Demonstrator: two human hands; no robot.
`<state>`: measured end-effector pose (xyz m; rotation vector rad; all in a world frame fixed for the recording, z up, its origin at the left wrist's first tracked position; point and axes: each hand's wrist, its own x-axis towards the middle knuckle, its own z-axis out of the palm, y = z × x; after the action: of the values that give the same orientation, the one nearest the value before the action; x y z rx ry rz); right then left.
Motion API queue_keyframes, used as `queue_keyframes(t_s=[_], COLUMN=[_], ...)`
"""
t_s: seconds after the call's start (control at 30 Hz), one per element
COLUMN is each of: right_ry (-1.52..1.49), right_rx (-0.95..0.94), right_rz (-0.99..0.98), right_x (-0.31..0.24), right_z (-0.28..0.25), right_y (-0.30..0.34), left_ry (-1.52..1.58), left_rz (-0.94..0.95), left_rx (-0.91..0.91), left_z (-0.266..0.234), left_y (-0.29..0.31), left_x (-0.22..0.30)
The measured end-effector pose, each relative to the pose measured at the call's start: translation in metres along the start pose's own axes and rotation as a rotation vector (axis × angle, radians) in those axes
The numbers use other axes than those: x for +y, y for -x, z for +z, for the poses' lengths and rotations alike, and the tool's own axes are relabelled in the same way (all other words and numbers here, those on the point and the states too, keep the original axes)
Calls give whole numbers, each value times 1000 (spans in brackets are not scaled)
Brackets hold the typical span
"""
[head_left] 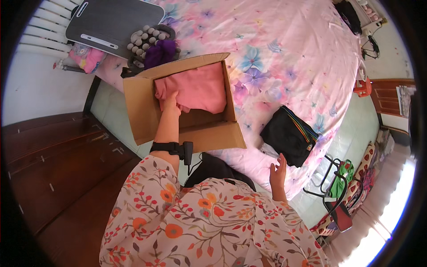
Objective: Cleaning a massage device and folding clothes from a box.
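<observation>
An open cardboard box [138,111] stands at the bed's near edge with its flaps spread. Inside it lies a folded pink cloth [200,86]. My left hand [171,104] reaches into the box and grips the cloth's near left edge, its fingertips partly hidden in the folds. On the bed to the right is a folded black garment [284,133] with a rainbow-striped edge. Just short of that garment, my right hand [278,171] hovers with its fingers apart, holding nothing.
A flower-patterned bedsheet [293,53] covers the bed. Behind the box are a dark lap desk [118,22] and a purple cloth [160,53] beside a grey item with round knobs. Dark wooden furniture [53,164] stands left; a metal-framed chair [340,191] stands right.
</observation>
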<state>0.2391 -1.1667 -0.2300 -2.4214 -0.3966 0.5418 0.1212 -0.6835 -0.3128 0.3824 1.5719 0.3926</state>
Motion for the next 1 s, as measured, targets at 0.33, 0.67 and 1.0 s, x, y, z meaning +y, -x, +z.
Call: queue_keyframes(t_s=[0.33,0.67,1.0], right_ry=[-281,-1231,-937], right_rx=[-73,-10,314], right_rz=[-27,127,-147], right_x=[-78,-166,-74], right_z=[-28,-98,-204], right_y=[3,41,121], left_ry=[-90,-563,-754], left_rz=[938,1267,649], left_rx=[-587,-1519,-1691], left_z=[42,33,44], left_y=[219,373,414], left_x=[-5,-114,-174])
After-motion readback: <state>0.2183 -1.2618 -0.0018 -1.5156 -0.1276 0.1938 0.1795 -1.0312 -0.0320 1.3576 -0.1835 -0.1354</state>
